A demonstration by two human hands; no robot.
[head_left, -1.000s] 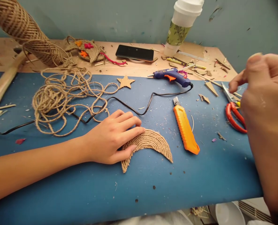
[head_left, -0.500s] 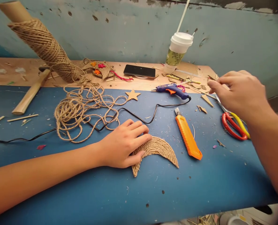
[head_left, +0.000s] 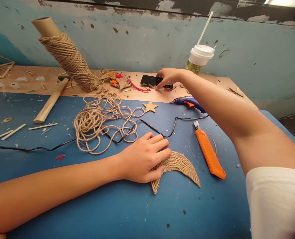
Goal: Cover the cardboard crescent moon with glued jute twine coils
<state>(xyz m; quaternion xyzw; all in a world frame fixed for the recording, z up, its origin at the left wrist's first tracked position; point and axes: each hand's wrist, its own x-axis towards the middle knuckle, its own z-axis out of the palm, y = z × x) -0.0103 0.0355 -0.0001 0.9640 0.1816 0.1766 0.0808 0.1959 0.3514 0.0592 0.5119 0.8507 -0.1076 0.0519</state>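
Blue mat [head_left: 87,212] on a messy craft table, with your two hands at work.

From your head view, your right hand [head_left: 167,77] has moved from the scissors side to the back of the table; now its spread fingers touch the black phone [head_left: 149,80]. Your left hand [head_left: 144,161] stays flat, fingers open, pressing the rope moon [head_left: 181,166] near the front. An orange knife [head_left: 209,153] lies just beside it.

Two hands: left hand [head_left: 143,159], right hand [head_left: 167,77]. One twine crescent [head_left: 181,164], one phone [head_left: 149,80], one glue gun [head_left: 188,101], one utility knife [head_left: 209,153], one cardboard star [head_left: 150,106], one lidded cup [head_left: 199,58], one twine spool [head_left: 67,58].
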